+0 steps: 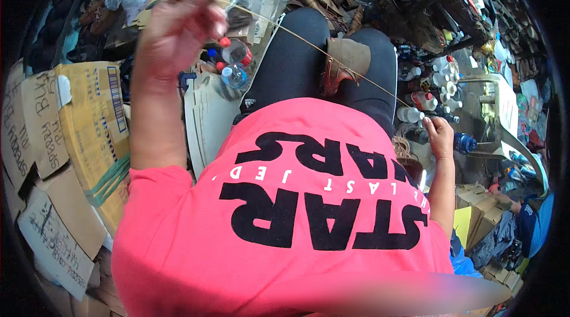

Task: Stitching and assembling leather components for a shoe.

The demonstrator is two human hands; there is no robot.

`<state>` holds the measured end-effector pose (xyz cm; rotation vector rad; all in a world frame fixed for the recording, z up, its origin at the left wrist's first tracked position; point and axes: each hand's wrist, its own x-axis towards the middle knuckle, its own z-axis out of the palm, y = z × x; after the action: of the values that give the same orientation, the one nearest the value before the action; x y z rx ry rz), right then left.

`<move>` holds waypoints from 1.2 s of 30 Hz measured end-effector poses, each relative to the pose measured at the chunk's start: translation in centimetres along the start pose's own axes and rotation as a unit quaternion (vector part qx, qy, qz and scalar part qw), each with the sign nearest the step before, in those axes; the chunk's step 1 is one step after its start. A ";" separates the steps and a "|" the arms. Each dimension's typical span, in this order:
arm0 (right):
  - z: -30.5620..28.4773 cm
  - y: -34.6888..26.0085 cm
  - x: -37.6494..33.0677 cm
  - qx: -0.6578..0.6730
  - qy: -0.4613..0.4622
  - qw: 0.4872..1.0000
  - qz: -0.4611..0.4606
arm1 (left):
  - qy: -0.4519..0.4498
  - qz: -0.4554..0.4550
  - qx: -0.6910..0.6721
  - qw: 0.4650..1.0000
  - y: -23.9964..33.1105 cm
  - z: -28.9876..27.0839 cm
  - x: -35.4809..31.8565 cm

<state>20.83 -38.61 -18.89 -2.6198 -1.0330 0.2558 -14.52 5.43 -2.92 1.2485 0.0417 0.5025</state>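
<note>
Brown leather piece [355,51] sits on dark knees [297,58], top middle of frame, between hands. Thread [302,39] runs straight across it. Right hand [439,130], right of middle, pinches thread; left hand [184,26], upper left, holds it too, fingers blurry. White bottles [424,101] crowd right hand; clear bottles [237,54] near left wrist. Left arm stretched high, right arm lower.

Dressed in a bright pink short-sleeved T-shirt [267,263], spread across the lower centre of the frame. Printed over the chest with large black block letters [274,216] and, between their rows, small white letters [328,184]. Clad at upper centre in close-fitting black trousers [297,49], with thin white side stripes [396,79] and a small white emblem [249,103].
</note>
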 end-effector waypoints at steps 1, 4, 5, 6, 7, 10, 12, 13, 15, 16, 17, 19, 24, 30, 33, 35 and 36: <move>0.0 0.0 0.1 0.002 0.004 1.000 -0.007 | -0.038 0.051 -0.016 0.998 1.7 -0.3 -0.2; -0.1 -0.1 0.1 0.019 0.006 1.000 -0.020 | -0.089 0.089 -0.101 0.987 7.0 -1.0 -1.7; -0.1 -0.1 0.1 0.017 0.006 1.000 -0.009 | -0.072 0.107 -0.091 0.987 8.4 -0.9 -2.7; -0.1 -0.1 0.1 0.019 0.006 1.000 -0.007 | -0.066 0.124 -0.095 0.986 9.7 -0.9 -3.4; 0.0 -0.1 0.1 0.020 0.007 1.000 -0.009 | -0.061 0.141 -0.100 0.983 10.6 -0.9 -4.0; 0.3 0.2 0.2 0.029 0.002 1.000 0.003 | -0.029 0.210 -0.078 0.974 11.5 -1.3 -6.1; 0.4 0.3 0.2 0.028 -0.001 1.000 -0.005 | 0.031 0.267 0.006 0.963 11.4 -2.2 -7.2; 0.3 0.3 0.3 0.070 -0.007 0.997 0.018 | 0.082 0.277 0.075 0.954 11.4 -2.8 -7.3; 0.0 -0.2 0.4 0.146 -0.027 0.987 0.065 | 0.249 0.291 0.232 0.894 10.8 -4.2 -6.8; -0.3 -0.8 0.5 0.243 -0.039 0.963 0.105 | 0.204 0.315 0.252 0.892 10.1 -4.6 -6.5; -0.8 -1.6 0.7 0.221 -0.024 0.968 0.114 | 0.229 0.339 0.356 0.840 8.6 -4.8 -5.7; -1.3 -4.2 1.5 0.273 -0.025 0.960 0.059 | 0.206 0.275 0.338 0.876 4.9 -4.6 -3.3; -1.6 -13.8 5.3 0.291 -0.090 0.952 0.015 | -0.056 0.036 0.427 0.902 -6.3 -0.4 3.7; -0.1 -20.4 8.2 0.107 -0.076 0.989 -0.067 | -0.296 -0.023 0.576 0.761 -12.2 1.8 10.5; 0.8 -20.5 9.0 0.099 -0.086 0.990 -0.052 | -0.344 -0.116 0.589 0.722 -14.2 1.7 13.2; 1.5 -20.2 9.3 0.095 -0.079 0.991 -0.044 | -0.363 -0.114 0.572 0.726 -15.7 1.8 14.3; 1.9 -20.0 9.4 0.093 -0.071 0.992 -0.044 | -0.377 -0.112 0.565 0.726 -16.5 2.1 14.8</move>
<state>14.50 -17.89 -14.13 -2.4113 -1.1112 0.4974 4.93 5.60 -13.76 2.5454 -0.2265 -0.3974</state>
